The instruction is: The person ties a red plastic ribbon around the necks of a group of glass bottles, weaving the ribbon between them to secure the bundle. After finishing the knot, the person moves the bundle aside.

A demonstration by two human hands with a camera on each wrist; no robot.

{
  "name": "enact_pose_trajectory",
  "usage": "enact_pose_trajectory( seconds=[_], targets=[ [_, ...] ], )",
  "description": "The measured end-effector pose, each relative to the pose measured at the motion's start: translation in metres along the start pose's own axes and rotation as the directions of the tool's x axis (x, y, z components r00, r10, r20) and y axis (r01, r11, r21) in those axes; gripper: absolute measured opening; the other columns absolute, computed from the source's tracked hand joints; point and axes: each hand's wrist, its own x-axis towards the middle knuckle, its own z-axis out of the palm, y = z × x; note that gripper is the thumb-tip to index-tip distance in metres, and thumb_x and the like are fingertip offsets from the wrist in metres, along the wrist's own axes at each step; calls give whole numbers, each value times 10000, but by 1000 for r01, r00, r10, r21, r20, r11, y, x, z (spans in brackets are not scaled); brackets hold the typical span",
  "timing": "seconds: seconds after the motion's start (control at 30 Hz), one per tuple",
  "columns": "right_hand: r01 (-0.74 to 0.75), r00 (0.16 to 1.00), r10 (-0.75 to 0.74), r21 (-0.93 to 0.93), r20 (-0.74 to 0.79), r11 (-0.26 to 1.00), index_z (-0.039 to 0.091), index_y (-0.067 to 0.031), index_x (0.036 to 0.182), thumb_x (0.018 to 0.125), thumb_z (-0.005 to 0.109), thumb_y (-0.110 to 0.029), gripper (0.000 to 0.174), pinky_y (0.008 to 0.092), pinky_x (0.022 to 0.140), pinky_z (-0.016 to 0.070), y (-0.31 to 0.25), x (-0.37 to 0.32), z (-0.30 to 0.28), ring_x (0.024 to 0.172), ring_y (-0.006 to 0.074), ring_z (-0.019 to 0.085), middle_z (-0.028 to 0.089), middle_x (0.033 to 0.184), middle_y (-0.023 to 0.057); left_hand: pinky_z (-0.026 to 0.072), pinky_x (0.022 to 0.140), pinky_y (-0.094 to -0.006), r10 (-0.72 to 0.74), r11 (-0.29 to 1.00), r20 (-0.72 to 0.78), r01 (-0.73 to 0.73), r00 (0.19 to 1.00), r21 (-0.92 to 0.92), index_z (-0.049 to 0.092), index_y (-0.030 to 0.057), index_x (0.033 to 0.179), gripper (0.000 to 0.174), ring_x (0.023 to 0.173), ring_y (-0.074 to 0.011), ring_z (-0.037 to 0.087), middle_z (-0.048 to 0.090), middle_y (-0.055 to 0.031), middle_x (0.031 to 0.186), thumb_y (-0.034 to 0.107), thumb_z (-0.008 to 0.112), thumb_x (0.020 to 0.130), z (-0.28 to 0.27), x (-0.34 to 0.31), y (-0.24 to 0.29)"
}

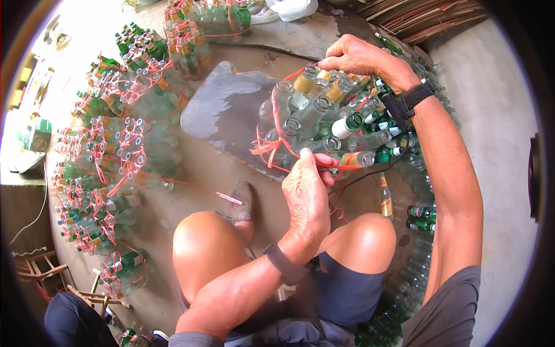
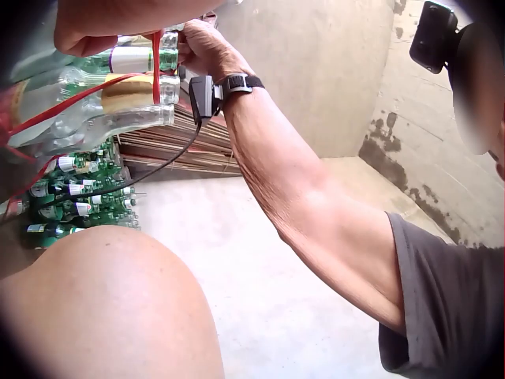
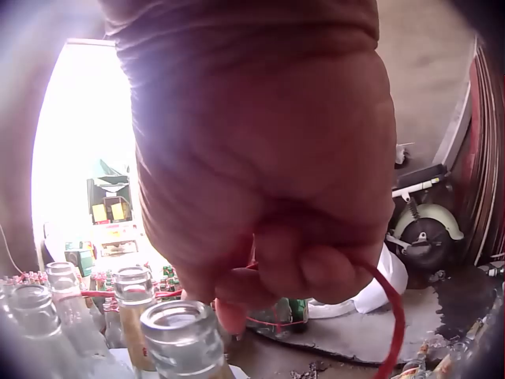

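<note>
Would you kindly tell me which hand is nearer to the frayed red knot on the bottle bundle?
The left hand is nearer: it is just beside the frayed red knot, on the person's side. The right hand is farther away, across the bottle bundle.

Head view: bright; white glare well left of the left hand (image 1: 306, 194); highlights on the knees (image 1: 199, 240) below it; edges curved, black. Right wrist view: right hand (image 3: 264, 166) in shadow; blown-out opening (image 3: 83, 150) beyond it, to the left. Left wrist view: pale light, dark corners.
</note>
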Motion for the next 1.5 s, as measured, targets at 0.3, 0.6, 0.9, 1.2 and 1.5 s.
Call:
enact_pose_trajectory(
  seconds=[0.3, 0.6, 0.9, 1.2, 1.5],
  targets=[
    [-229, 973, 222, 197, 59, 953, 826, -118, 1023, 968, 753, -511, 404, 283, 498, 404, 21, -39, -11, 584, 87, 485, 533, 663, -63, 465, 692, -280, -12, 999, -30, 13, 999, 32, 698, 27, 941, 443, 717, -97, 538, 738, -69, 923, 312, 456, 1178, -1, 2, -1],
    [-129, 992, 130, 183, 5, 975, 835, -76, 953, 1002, 733, -419, 362, 313, 635, 472, 21, -51, -12, 682, 92, 570, 677, 751, -23, 474, 688, -284, -20, 1000, -31, 20, 999, 20, 697, 24, 941, 448, 716, -105, 556, 745, -76, 936, 328, 467, 1175, -7, 6, -6],
    [-76, 996, 83, 197, -28, 977, 820, -15, 1008, 989, 710, -339, 342, 318, 687, 467, 40, -53, 8, 747, 97, 558, 680, 800, -33, 467, 689, -283, -24, 995, -1, 24, 1000, 93, 666, 69, 990, 405, 720, -105, 538, 734, -69, 975, 364, 459, 1175, -9, 6, -4],
    [-221, 975, 218, 318, 46, 922, 820, -41, 1040, 1010, 701, -395, 375, 292, 587, 436, 59, -61, 23, 710, 94, 557, 732, 900, 18, 481, 659, -268, 19, 996, 16, -21, 1000, 91, 694, 50, 973, 395, 692, -97, 531, 710, -45, 927, 346, 513, 1161, -11, 11, -6],
    [-339, 935, 320, 656, 154, 674, 819, -90, 1038, 973, 767, -436, 355, 254, 440, 216, 75, -84, 40, 489, 35, 314, 533, 689, -94, 478, 644, -266, 45, 989, 14, -47, 999, 144, 695, 58, 942, 360, 651, -93, 565, 664, -15, 807, 335, 575, 1140, -12, 13, -7]
  ],
)
